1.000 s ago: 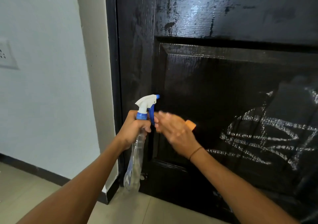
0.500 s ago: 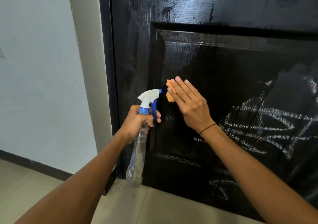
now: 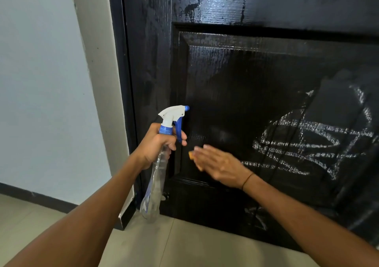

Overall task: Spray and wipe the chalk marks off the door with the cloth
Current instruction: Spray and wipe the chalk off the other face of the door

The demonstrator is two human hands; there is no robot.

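Black and glossy with wet streaks, the door [image 3: 235, 78] shows the job partly done, as I judge it: the left part of the sunken panel looks bare and damp, while a broad scrawl of chalk marks [image 3: 311, 143] covers its right part, and a smaller smudge of chalk [image 3: 256, 217] sits low on the bottom rail. Both are left to clear, so more than half of the wiping seems to lie ahead.

An orange cloth [image 3: 191, 155] lies flat against the panel near its lower left corner, almost wholly covered by the right hand [image 3: 217, 164]; only a small edge peeks out past the fingertips. That hand presses it with straight fingers laid flat, pointing left, well left of the big scrawl. The hand is blurred, so its exact contact is hard to read.

The left hand [image 3: 158, 143] is wrapped round the neck of the spray bottle [image 3: 155, 176], one finger on the blue trigger. The bottle's long axis runs nearly upright, base leaning slightly left and down toward the floor [image 3: 184, 246], and the nozzle points right, at the door and just above the right hand. The clear bottle looks close to empty, though I cannot tell for sure.
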